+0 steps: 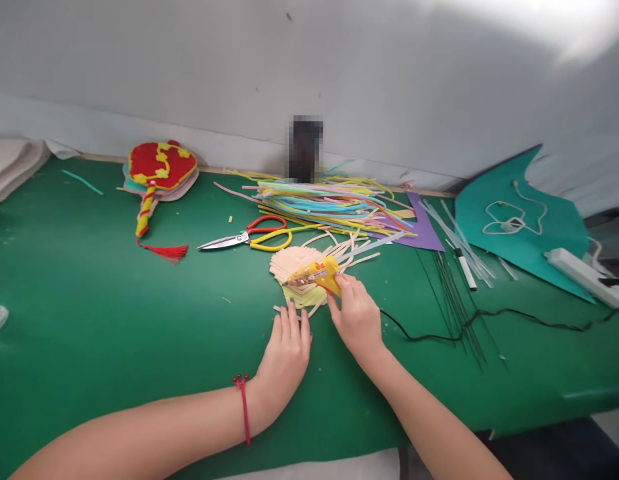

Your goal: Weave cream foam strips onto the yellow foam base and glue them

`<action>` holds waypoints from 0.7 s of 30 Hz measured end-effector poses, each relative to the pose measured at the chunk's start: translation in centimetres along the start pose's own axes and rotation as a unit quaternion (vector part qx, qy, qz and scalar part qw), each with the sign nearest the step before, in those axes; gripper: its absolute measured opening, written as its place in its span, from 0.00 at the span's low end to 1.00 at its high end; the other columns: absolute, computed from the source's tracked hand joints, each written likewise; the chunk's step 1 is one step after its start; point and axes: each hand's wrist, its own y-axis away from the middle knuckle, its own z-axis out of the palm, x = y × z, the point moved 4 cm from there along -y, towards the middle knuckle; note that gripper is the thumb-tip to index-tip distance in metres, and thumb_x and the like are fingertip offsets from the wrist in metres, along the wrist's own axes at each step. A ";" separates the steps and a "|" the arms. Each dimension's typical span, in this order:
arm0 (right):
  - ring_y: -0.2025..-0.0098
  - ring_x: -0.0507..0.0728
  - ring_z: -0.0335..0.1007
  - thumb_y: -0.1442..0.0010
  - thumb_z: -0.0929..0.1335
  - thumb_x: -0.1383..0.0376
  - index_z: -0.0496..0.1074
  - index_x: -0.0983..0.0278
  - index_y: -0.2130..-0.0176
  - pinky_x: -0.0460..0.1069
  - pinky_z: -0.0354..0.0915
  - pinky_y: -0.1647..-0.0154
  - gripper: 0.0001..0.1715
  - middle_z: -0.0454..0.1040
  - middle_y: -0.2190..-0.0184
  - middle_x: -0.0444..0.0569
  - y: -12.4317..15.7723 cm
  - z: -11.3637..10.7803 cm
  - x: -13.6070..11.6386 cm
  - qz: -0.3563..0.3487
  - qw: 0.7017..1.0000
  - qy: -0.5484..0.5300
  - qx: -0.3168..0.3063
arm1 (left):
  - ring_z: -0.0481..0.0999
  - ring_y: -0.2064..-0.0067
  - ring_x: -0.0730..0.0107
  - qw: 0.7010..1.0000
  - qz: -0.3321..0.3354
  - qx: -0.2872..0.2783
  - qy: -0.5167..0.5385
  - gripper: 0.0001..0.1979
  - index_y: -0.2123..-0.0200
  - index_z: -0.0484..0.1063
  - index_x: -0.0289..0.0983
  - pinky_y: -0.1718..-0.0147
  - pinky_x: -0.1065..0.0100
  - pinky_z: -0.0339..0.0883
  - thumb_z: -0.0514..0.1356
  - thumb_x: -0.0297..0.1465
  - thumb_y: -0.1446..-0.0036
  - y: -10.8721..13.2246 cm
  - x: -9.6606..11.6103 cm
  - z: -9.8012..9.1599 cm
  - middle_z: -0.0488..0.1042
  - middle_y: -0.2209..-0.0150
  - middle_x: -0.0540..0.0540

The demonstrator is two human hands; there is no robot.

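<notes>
My right hand (358,313) is wrapped round the handle of a yellow hot glue gun (317,272). Its nozzle points left, over a rounded piece covered with pale peach pipe cleaners (294,260). Along the lower side of that piece shows a yellow-green base (308,297). My left hand (289,343) lies with fingers stretched out, the tips at the near edge of the piece. Loose pale strips stick out to the piece's upper right, partly hidden behind the glue gun. A black cord (414,339) runs right from beside my right hand.
Scissors (244,239) lie beyond the piece, before a heap of coloured pipe cleaners (319,207). A red and yellow fan (162,165) with a tassel lies back left. Rightward are thin dark wires (454,307), a marker (465,269), a teal sheet (519,227) and a power strip (584,275).
</notes>
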 end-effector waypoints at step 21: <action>0.59 0.61 0.69 0.36 0.59 0.70 0.63 0.68 0.47 0.53 0.68 0.61 0.17 0.74 0.58 0.58 0.2 -0.4 0.0 -0.033 0.999 0.030 0.016 | 0.70 0.44 0.43 0.999 0.014 -0.001 -0.039 0.23 0.43 0.65 0.23 0.49 0.51 0.67 0.55 0.26 0.41 0.0 0.0 -0.4 0.66 0.44 0.21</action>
